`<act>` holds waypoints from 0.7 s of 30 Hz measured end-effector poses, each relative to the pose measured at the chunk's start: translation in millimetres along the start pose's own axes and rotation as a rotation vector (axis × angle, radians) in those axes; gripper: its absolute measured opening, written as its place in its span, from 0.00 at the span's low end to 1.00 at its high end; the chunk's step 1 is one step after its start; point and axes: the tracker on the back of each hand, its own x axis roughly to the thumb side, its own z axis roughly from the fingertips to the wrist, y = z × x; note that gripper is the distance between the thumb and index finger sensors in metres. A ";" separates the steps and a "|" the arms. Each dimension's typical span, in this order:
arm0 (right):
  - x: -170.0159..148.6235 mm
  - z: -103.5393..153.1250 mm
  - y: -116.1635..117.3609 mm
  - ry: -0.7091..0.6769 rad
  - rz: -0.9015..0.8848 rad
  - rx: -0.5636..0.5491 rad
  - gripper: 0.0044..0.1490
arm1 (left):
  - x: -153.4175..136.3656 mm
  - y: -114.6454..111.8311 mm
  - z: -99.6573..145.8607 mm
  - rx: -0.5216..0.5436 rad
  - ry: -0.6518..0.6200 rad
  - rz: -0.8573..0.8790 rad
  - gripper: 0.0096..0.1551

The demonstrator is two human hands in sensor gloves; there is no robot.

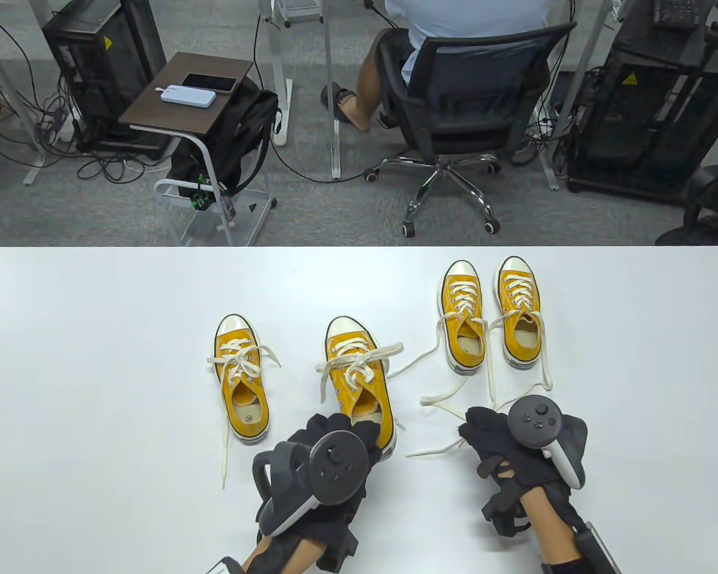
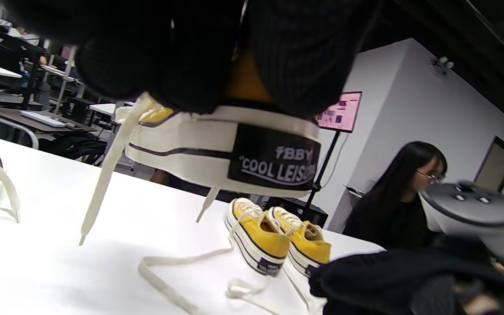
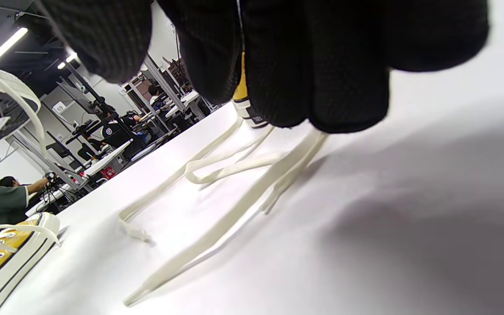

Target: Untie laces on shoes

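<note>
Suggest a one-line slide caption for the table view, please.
Left hand grips a yellow sneaker's heel; right hand rests among loose laces.

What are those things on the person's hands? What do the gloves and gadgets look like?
Both the left hand and the right hand wear black knitted gloves with black straps at the wrists; the forearms are bare. On the back of the left sits a dark grey round tracker with a white handle. The right carries a lighter grey tracker, showing small buttons and a thumbstick.

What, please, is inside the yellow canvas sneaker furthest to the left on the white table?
Inside the leftmost yellow canvas sneaker a yellow insole with a round size stamp shows at the heel. The toe interior is hidden under the tongue and cream laces.
</note>
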 end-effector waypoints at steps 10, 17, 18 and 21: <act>-3.1 -0.4 -4.5 0.007 -0.023 -0.011 0.38 | -1.8 -50.1 16.0 -0.014 -0.067 -0.075 0.22; -2.6 -0.6 -3.5 0.001 -0.019 -0.005 0.38 | -11.7 -92.4 22.1 -0.092 -0.046 -0.059 0.21; -2.6 -0.7 -3.5 0.001 -0.021 -0.004 0.38 | -12.4 -95.9 23.3 -0.100 -0.048 -0.062 0.21; -2.6 -0.8 -3.4 0.000 -0.016 -0.003 0.38 | -15.1 -109.7 28.8 -0.147 -0.051 -0.060 0.21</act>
